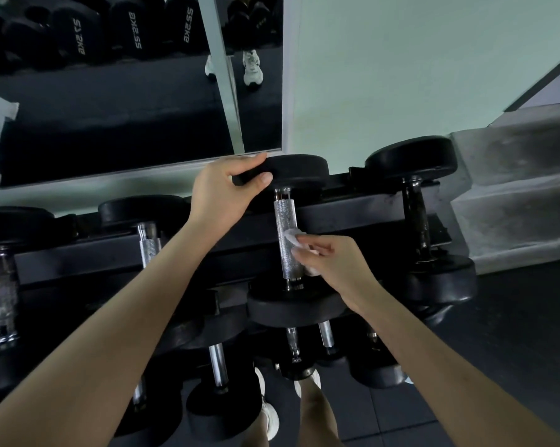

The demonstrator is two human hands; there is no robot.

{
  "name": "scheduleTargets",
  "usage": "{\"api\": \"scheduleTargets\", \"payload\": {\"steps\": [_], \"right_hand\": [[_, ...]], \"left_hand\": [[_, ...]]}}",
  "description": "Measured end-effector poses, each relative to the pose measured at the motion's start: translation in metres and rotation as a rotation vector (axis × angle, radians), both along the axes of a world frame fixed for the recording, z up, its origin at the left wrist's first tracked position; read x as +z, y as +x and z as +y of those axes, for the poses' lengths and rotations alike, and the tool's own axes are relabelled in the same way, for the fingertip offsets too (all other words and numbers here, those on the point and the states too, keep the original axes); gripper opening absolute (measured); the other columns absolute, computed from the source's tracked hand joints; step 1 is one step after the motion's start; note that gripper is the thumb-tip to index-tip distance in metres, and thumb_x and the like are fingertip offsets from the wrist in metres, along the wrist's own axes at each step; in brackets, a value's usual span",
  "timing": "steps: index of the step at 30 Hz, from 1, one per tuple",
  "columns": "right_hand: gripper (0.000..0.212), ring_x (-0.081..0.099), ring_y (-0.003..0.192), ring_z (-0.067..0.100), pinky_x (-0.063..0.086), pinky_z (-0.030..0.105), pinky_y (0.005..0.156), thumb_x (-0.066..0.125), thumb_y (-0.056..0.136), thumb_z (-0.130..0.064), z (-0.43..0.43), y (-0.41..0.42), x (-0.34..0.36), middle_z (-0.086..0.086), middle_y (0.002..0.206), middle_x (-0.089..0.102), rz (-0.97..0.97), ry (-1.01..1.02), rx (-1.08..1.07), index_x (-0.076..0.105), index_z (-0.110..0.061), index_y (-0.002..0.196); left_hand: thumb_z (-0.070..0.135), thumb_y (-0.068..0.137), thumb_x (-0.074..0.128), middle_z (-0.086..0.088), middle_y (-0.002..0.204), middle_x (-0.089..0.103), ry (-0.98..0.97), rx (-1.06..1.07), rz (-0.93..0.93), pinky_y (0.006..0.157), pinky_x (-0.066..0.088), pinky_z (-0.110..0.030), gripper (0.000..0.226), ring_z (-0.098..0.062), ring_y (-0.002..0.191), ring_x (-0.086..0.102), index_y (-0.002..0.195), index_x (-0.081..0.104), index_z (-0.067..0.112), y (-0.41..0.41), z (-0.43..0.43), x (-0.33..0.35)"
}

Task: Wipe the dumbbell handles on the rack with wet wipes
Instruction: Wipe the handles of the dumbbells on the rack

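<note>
Right hand point(328, 266) pinching wet wipe point(293, 237) against knurled dumbbell handle point(286, 243) on top rack point(352, 208), left hand point(227, 191) gripping far head point(296, 171); loosened grip could let the dumbbell roll.

Two hands point(220, 191), one wet wipe point(293, 236), five dumbbells on the rack's top tier point(175, 253)

We can read only the white weight markings on the ends of three black dumbbells point(136, 24) seen reversed in the mirror point(117, 124) at top left, roughly "17.5KG" on one and "22.5KG" on the next two, though the mirrored figures are not fully sure.
</note>
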State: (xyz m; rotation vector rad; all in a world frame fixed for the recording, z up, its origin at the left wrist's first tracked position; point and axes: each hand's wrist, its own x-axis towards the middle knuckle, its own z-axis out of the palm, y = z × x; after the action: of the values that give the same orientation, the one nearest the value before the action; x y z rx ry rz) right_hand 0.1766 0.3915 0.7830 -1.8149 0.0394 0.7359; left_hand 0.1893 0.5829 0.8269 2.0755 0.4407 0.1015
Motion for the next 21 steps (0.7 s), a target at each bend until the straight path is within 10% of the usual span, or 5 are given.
{"api": "scheduleTargets", "payload": {"steps": [8,15,21], "right_hand": [[0.014,0.069,0.085,0.020,0.056,0.041,0.084,0.081,0.073,-0.023,0.038,0.010,-0.011,-0.001,0.081,0.073,0.148,0.001,-0.462,0.070,-0.018,0.080],[0.020,0.065,0.073,0.006,0.050,0.008,0.057,0.070,0.081,0.001,0.025,0.016,-0.004,-0.005,0.078,0.069,0.140,0.155,-0.498,0.072,-0.009,0.097],[0.022,0.063,0.086,-0.001,0.044,0.006,0.077,0.058,0.093,-0.010,0.047,0.020,-0.012,-0.008,0.095,0.070,-0.111,0.020,-0.293,0.069,-0.014,0.112]], "left_hand": [[0.028,0.082,0.070,0.021,0.109,0.061,0.008,0.016,-0.005,0.079,0.033,0.003,0.033,0.008,0.106,0.052,0.115,0.066,0.031,0.001,-0.003,0.000],[0.028,0.082,0.070,0.022,0.110,0.060,-0.037,0.016,0.000,0.084,0.031,0.006,0.034,0.008,0.110,0.050,0.115,0.065,0.032,-0.001,0.001,-0.002],[0.028,0.083,0.069,0.024,0.106,0.057,-0.023,0.011,-0.001,0.081,0.031,0.006,0.034,0.009,0.108,0.050,0.116,0.064,0.031,-0.001,0.000,-0.002]]}}
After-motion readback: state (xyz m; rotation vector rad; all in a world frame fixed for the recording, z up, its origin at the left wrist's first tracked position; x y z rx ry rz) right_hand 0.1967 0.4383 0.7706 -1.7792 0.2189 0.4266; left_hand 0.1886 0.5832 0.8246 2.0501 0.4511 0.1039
